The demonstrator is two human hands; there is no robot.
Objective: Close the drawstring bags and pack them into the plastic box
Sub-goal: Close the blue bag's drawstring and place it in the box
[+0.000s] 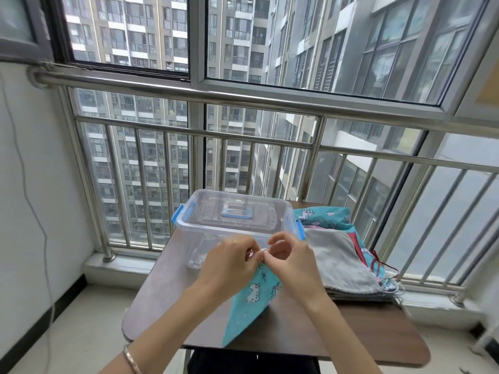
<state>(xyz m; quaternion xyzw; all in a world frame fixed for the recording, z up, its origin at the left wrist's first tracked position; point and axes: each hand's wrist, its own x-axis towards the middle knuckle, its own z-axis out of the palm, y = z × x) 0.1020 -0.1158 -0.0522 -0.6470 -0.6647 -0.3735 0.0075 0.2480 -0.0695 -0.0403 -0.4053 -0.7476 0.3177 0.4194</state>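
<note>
Head view: left hand [229,263], right hand [293,261], each grip tight on mouth of teal bag [251,306], cloth below

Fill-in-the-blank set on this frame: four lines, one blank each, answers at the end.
1. The left hand and right hand both pinch the top of a teal bag printed with ____.
2. The clear plastic box has latches coloured ____.
3. The pile of bags lies to the ____ of the box.
4. The pile's topmost bag is ____ in colour.
Missing words: unicorns; blue; right; grey.
</note>
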